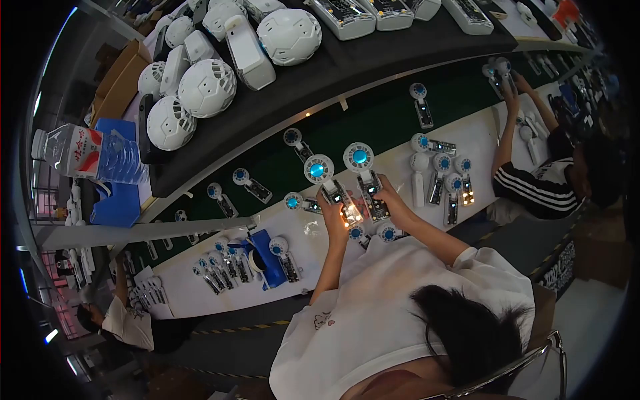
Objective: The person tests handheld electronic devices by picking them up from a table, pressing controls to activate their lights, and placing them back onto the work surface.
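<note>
My left hand (333,219) is closed around an open-backed device (319,169) with a round white head and a glowing blue centre. Orange-white light shines low on its circuit board. A similar device (359,157), its dark board exposed, is gripped in my right hand (395,201). The two devices are held side by side, heads pointing away from me. Beside my left hand lies another device (293,201) on the white worktop (310,230). Two more round heads (387,232) show just below my hands, partly hidden by my arms and shirt.
Similar devices (442,163) lie right and left, some on the green belt (387,100). A blue holder (267,257) stands left. White housings (290,37) fill the raised black shelf (373,60), beside a bottle (87,153). Co-workers sit at right (540,190) and far left (130,323).
</note>
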`<state>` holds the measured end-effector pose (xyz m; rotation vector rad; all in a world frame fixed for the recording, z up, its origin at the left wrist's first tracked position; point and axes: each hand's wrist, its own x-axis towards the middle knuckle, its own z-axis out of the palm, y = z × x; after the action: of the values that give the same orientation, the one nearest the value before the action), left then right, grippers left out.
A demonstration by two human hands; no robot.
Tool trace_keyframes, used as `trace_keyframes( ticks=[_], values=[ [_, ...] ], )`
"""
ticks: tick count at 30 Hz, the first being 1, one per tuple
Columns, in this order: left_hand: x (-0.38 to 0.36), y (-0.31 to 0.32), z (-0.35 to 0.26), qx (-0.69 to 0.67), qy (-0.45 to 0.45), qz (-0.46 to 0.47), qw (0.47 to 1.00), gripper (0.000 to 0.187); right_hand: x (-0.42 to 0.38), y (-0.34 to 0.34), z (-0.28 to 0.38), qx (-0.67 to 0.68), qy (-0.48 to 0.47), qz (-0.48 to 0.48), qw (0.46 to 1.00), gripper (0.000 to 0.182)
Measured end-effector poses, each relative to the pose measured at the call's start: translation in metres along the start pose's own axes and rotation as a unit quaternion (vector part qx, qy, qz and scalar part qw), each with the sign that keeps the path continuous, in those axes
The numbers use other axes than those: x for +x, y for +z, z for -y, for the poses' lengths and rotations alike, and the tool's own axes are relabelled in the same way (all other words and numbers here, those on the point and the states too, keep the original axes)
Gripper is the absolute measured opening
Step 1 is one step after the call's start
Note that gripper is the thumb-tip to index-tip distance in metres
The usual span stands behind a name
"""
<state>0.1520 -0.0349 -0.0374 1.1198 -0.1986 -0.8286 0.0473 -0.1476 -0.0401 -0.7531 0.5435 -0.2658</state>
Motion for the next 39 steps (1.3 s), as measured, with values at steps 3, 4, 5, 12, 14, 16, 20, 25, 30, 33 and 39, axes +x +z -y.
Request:
trace_keyframes(
  ticks=[3,4,5,12,14,16,20,25,30,33,39],
  values=[
    [-0.010,0.007,-0.009,0.005,0.004,0.004,1.000,0.060,-0.009,0.008,0.002,-0.061,-0.071,-0.028,0.995,0.055],
    [-0.011,0.008,-0.009,0.005,0.004,0.003,1.000,0.060,-0.016,0.011,0.011,-0.070,-0.062,-0.002,0.996,0.056],
    [-0.011,0.009,-0.008,0.021,0.024,0.007,0.999,0.056,-0.021,0.014,0.018,-0.080,-0.054,0.024,0.995,0.057],
    [-0.021,0.015,-0.013,0.045,0.029,0.005,0.999,0.059,-0.029,0.013,0.018,-0.103,-0.073,0.017,0.992,0.058],
    [-0.021,0.012,-0.012,0.046,0.029,0.012,0.998,0.064,-0.032,0.015,0.022,-0.094,-0.065,0.018,0.993,0.058],
    [-0.022,0.010,-0.010,0.046,0.014,0.035,0.998,0.064,-0.030,0.013,0.018,-0.132,-0.086,0.017,0.987,0.058],
    [-0.024,0.015,-0.013,0.068,0.026,0.044,0.996,0.064,-0.031,0.014,0.021,-0.151,-0.109,0.026,0.982,0.057],
    [-0.020,0.017,-0.011,0.137,0.085,0.042,0.986,0.061,-0.035,0.016,0.027,-0.109,-0.072,0.028,0.991,0.056],
    [-0.023,0.027,-0.027,0.116,0.076,0.045,0.989,0.062,-0.030,0.011,0.031,-0.163,-0.141,0.069,0.974,0.056],
    [-0.027,0.037,-0.042,0.087,0.051,0.054,0.993,0.064,-0.034,0.019,0.039,-0.103,-0.101,0.060,0.988,0.057],
    [-0.027,0.038,-0.046,0.069,0.056,0.060,0.994,0.063,-0.034,0.023,0.043,-0.095,-0.093,0.059,0.989,0.057]
  ],
)
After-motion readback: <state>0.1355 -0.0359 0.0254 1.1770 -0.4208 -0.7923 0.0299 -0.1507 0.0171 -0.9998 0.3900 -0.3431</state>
